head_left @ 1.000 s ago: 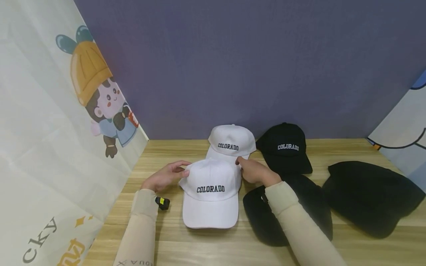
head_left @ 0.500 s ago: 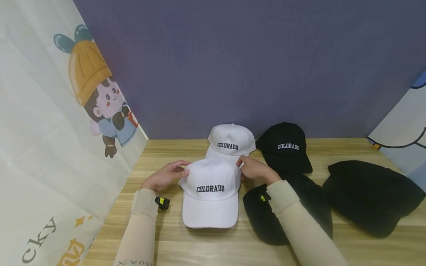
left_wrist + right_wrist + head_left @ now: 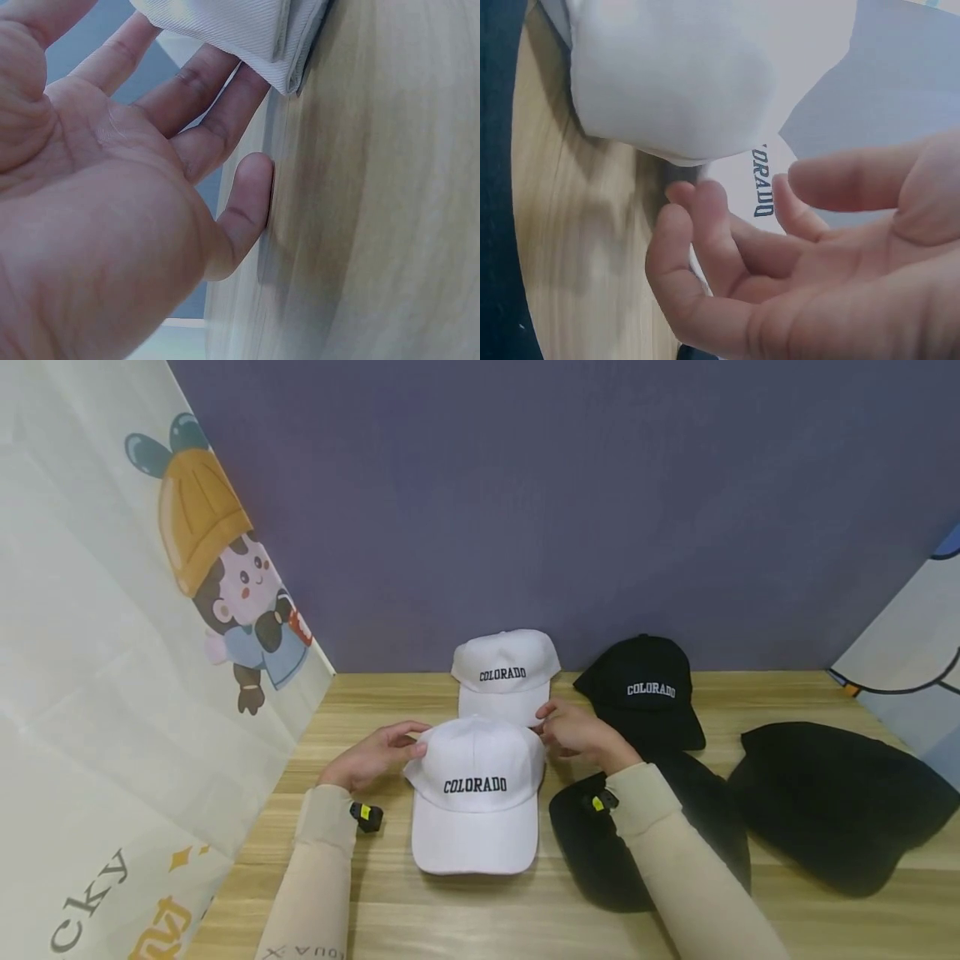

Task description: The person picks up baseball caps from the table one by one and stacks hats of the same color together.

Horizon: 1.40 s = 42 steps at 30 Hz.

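A white baseball cap (image 3: pixel 475 814) lettered COLORADO sits on the wooden table, its brim facing me. My left hand (image 3: pixel 372 757) is at its left side; in the left wrist view, extended fingers (image 3: pixel 187 88) reach behind the fabric edge. A second white COLORADO cap (image 3: pixel 504 664) stands behind it against the wall, part of its brim hidden by the front cap. My right hand (image 3: pixel 579 733) is by the right corner of that rear brim, beside the front cap's crown. The right wrist view has its fingers (image 3: pixel 711 202) loosely bent, thumb apart, nothing clearly gripped.
A black COLORADO cap (image 3: pixel 641 693) stands at the back wall. Another black cap (image 3: pixel 690 810) lies partly under my right forearm, and a third (image 3: pixel 840 802) rests farther right. A printed curtain (image 3: pixel 90 652) borders the left side.
The rear white cap has shifted left and slightly back and now faces more squarely forward. My right hand has eased back slightly with its fingers; the left hand and front cap stay put.
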### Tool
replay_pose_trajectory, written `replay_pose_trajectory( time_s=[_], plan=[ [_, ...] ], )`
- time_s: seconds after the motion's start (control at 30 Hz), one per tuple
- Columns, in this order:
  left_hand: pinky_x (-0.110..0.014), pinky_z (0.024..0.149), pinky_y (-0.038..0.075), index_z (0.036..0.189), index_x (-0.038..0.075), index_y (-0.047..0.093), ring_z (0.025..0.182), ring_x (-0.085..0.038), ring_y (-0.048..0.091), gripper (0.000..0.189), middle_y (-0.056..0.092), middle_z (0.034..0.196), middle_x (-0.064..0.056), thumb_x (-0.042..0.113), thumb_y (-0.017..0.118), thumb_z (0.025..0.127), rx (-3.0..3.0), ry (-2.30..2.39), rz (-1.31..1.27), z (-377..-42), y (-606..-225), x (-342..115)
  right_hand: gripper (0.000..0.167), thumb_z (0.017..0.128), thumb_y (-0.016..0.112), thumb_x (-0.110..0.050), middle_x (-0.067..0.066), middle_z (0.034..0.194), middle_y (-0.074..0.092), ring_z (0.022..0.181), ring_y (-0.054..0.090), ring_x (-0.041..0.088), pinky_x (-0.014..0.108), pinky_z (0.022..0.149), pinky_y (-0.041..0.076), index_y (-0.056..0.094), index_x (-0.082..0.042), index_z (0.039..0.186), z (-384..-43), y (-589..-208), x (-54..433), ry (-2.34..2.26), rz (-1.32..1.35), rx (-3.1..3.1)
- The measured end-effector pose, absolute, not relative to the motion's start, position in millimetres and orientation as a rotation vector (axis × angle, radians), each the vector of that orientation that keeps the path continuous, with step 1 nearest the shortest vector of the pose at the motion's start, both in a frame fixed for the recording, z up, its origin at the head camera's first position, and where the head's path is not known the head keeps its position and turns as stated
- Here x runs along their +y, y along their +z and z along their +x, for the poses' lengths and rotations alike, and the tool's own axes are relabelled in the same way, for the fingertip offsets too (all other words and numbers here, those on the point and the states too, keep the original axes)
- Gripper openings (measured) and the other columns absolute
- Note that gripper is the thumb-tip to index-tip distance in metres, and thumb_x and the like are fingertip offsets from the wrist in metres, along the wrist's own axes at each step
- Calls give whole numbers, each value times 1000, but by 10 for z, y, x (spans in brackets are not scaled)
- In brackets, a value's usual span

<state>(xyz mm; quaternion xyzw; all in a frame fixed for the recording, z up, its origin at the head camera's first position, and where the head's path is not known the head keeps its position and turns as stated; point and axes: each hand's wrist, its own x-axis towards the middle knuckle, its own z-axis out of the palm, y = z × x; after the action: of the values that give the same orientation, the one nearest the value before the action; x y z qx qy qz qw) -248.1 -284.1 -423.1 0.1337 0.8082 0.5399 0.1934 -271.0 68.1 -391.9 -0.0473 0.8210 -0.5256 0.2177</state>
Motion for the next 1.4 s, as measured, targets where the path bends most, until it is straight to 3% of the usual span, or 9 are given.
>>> replay_pose_trajectory(
  time_s=[0.23, 0.57, 0.8, 1.03, 1.2, 1.4],
  plan=[
    [-44, 109, 45, 147, 9, 53, 122, -22, 59, 49, 61, 138, -18, 26, 64, 102, 2262, 1528, 382, -2486, -4238, -2838, 38, 99, 39, 2, 25, 135, 48, 113, 51, 35, 47, 83, 51, 38, 0, 137, -2721, -3908, 662, -1590, -83, 2277],
    [-38, 104, 47, 146, 7, 53, 118, -19, 60, 49, 62, 136, -17, 25, 64, 102, 2254, 1544, 392, -2509, -4262, -2835, 41, 99, 42, 7, 26, 132, 45, 108, 53, 29, 50, 103, 48, 40, 6, 140, -2736, -3899, 642, -1829, -147, 2282],
    [-39, 105, 47, 146, 8, 53, 118, -19, 60, 49, 62, 137, -17, 25, 65, 102, 2260, 1535, 378, -2509, -4259, -2841, 47, 97, 56, 6, 20, 124, 51, 104, 51, 19, 25, 88, 49, 48, 4, 142, -2741, -3903, 629, -1896, -190, 2304],
    [-39, 105, 47, 146, 8, 54, 118, -19, 60, 49, 61, 137, -17, 26, 65, 102, 2260, 1528, 382, -2510, -4260, -2844, 40, 92, 66, 4, 11, 107, 58, 94, 57, 16, 16, 76, 49, 60, 2, 132, -2727, -3898, 589, -2008, -139, 2478],
    [-39, 105, 47, 145, 8, 54, 118, -19, 60, 48, 61, 137, -17, 26, 65, 102, 2252, 1529, 383, -2507, -4245, -2839, 31, 87, 77, -6, 11, 97, 68, 86, 65, 18, 19, 73, 49, 70, -6, 117, -2692, -3894, 554, -1888, -83, 2803],
    [-36, 103, 47, 145, 7, 55, 115, -17, 60, 48, 62, 135, -15, 25, 65, 101, 2241, 1545, 374, -2496, -4231, -2840, 20, 89, 78, -22, 6, 91, 75, 85, 72, 23, 38, 76, 51, 70, -17, 107, -2639, -3895, 522, -1647, -64, 3114]
  ],
)
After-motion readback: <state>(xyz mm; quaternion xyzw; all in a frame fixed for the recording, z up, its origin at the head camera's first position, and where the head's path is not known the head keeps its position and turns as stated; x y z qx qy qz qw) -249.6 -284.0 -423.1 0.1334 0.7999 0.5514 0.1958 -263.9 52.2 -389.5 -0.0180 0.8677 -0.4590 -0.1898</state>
